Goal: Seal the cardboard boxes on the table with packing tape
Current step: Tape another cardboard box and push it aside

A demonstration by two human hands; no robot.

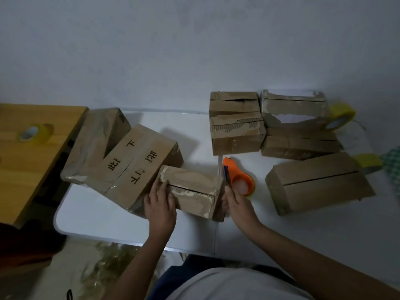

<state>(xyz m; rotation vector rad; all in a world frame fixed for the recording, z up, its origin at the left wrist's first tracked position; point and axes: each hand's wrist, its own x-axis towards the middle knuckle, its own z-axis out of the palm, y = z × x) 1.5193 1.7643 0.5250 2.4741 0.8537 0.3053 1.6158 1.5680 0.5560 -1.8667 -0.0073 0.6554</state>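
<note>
Forearms of the person enter from the near edge and converge on one small cardboard box [190,191], the landmark for all positions below, which sits on the white bench [91,213] with its top seam still showing as an open dark slit. Left hand [160,204] rests on the box's left end, fingers [161,188] laid fairly straight over the top edge, pressing rather than curling round it; right hand [236,200] is at the box's right end, and whether its fingers grip the box wall or merely brace it cannot be told. Just right of the box, touching or nearly touching the right hand, lies an orange tape dispenser [238,180]. Against the box's left and far side lean two larger, already taped boxes, one printed with characters [138,163] and one plain [97,139]. Right of the landmark lies a long box with an unsealed seam [318,182], a yellow tape roll [368,163] just behind it. Farther off stand four worn boxes [270,122], with another yellow roll [339,118] at their right. Far left, on a wooden surface [32,148], sits a third roll [34,132]. Judged risks: if the flaps spring apart once pressure is released, tape would bridge a gap; the torn, fuzzy cardboard surface may hold adhesive poorly; reaching for the dispenser one-handed could let the box slide against its neighbours.
</note>
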